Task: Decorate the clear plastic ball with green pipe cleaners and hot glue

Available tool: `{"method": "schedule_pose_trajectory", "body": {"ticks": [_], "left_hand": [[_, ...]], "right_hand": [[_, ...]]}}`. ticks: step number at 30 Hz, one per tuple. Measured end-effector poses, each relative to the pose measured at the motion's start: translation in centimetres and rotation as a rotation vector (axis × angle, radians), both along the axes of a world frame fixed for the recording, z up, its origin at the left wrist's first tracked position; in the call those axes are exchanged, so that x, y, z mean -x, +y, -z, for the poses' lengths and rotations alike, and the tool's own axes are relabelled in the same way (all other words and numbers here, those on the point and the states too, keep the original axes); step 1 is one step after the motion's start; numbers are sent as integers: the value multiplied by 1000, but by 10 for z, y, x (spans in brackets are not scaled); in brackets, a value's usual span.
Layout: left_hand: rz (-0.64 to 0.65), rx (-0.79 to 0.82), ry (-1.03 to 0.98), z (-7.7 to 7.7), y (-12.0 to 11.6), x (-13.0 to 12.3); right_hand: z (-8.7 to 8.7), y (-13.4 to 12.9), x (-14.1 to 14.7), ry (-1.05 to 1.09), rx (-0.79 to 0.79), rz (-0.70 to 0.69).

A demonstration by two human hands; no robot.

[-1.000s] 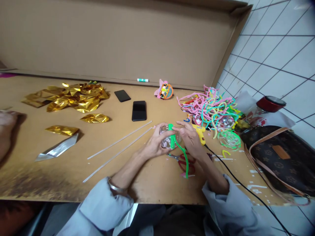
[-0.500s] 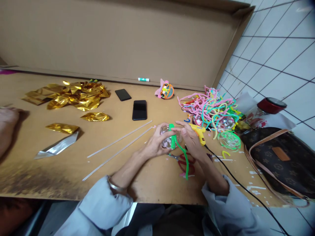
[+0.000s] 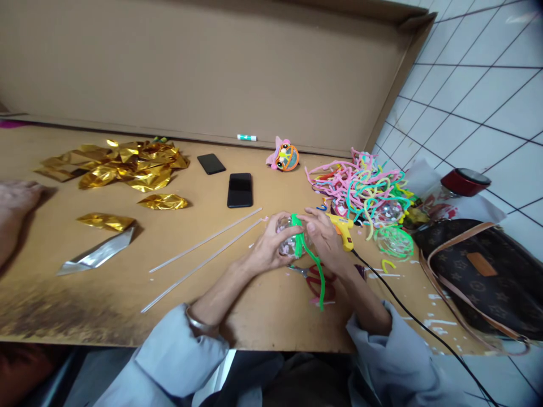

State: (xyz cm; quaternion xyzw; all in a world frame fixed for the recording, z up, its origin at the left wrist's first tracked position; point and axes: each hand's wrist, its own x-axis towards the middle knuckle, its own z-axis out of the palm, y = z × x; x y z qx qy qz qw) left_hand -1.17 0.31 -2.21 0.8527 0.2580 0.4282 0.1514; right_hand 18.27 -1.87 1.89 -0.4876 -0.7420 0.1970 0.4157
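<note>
My left hand is wrapped round a clear plastic ball with pinkish-white bits showing in it. A green pipe cleaner is laid in rows across the ball, and its loose tail hangs down towards me. From the right, my right hand presses the pipe cleaner against the ball with its fingertips. Below the ball lie scissors with red handles, partly covered by the green tail. A yellow glue gun lies just beyond my right hand, its black cord running to the lower right.
Pipe cleaners are heaped at the back right, near a green-wound ball, a jar and a brown handbag. Leftward lie two clear sticks, two phones and gold foil. Another person's hand rests far left.
My right hand's fingers have shifted slightly left onto the green strip and bent more. The ball stays in my left hand. The other person's hand has moved a little.
</note>
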Motion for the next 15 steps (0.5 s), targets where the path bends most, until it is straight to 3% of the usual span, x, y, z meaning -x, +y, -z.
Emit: {"method": "schedule_pose_trajectory", "body": {"ticks": [7, 15], "left_hand": [[-13, 21, 13, -1, -1, 0], [1, 5, 16, 0, 0, 0]], "right_hand": [[-10, -3, 1, 156, 39, 56], [-2, 0, -1, 26, 25, -27]]}}
